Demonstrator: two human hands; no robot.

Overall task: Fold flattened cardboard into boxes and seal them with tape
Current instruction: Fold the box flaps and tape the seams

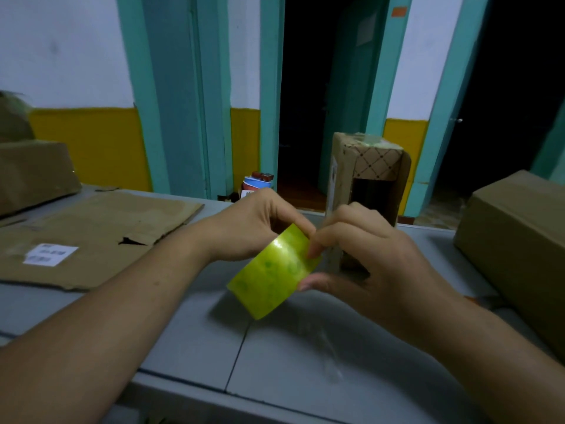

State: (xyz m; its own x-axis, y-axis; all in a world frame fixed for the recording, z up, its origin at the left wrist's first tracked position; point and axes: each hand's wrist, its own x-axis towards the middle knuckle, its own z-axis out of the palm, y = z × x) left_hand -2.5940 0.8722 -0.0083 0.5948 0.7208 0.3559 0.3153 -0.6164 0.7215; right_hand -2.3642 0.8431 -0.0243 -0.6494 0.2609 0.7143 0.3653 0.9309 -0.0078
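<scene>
a glossy yellow-green roll of tape [273,272] is held just above a grey table [275,362]. the left hand [253,224] curls round its upper edge and the right hand [363,255] pinches its right rim, though no loose tape end can be made out. a tall narrow brown cardboard box [370,166] stands behind, its base hidden by the hands, and a flattened cardboard sheet [91,234] at left is cut off.

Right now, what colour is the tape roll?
Translucent yellow-green tape roll, clearest in the head view.

Tape roll [273,272] yellow-green; bench [293,356] grey; flat cardboard [91,237] brown w/ white label [50,254]; upright box [367,175] brown w/ diamond-lattice pattern.
</scene>
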